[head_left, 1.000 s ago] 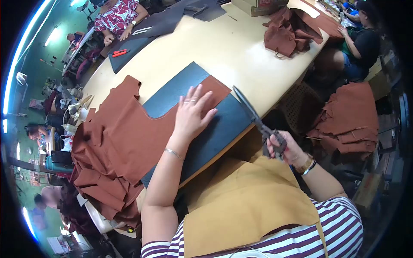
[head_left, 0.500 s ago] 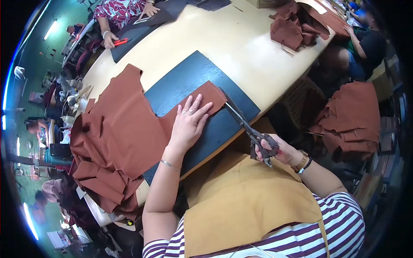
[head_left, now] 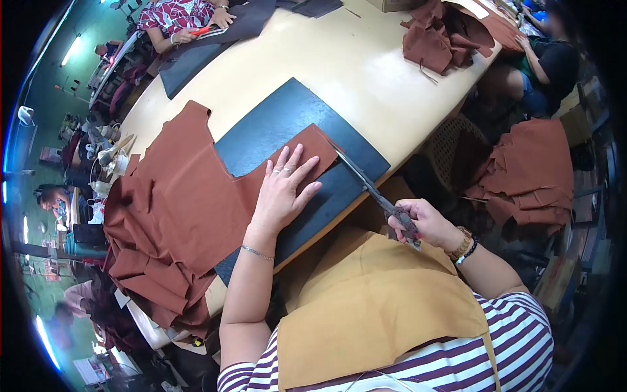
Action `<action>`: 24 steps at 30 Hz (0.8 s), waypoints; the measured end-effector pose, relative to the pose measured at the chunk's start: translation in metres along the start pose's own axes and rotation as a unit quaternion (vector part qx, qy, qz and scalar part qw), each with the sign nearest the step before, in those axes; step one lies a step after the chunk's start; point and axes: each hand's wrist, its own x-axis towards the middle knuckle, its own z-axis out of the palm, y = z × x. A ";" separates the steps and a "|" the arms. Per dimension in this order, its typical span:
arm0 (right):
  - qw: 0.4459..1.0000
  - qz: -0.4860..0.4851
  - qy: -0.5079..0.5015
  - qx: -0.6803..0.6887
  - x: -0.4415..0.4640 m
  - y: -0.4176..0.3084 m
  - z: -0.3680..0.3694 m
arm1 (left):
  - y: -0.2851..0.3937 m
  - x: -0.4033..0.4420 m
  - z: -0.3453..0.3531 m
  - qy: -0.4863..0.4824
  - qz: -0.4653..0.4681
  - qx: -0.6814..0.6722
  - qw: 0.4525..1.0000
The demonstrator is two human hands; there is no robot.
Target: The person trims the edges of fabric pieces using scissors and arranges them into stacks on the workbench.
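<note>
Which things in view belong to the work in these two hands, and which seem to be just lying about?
In use:
Scissors, in the right hand
Brown sheet, under the left hand
Dark blue mat, partly beneath the sheet

Apparently lying about:
Crumpled brown material, right side of the table
Layered brown pieces, off the table
Dark flat pieces, far end

Wearer's hands (head_left: 284,194) (head_left: 424,223): two; black scissors (head_left: 370,185): one pair; dark mats (head_left: 281,121) (head_left: 186,73): two.

You are in a workshop, as the broad tabletop (head_left: 366,65), cut brown sheets (head_left: 189,189), large scissors (head_left: 373,189) and another person (head_left: 176,16) handling dark material (head_left: 251,18) show.
</note>
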 end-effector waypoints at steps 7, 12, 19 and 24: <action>0.999 -0.010 -0.002 0.037 0.001 0.004 -0.001 | 0.006 0.000 0.001 -0.020 0.023 0.002 1.000; 0.999 -0.017 0.010 0.027 0.007 0.004 0.002 | 0.010 0.000 0.000 -0.024 0.033 0.001 0.999; 1.000 -0.010 0.014 0.010 -0.004 0.005 0.000 | 0.010 0.000 0.001 -0.017 0.028 0.012 0.999; 0.999 -0.026 0.010 0.036 0.011 0.008 0.000 | 0.013 -0.001 0.005 -0.031 0.054 0.011 0.998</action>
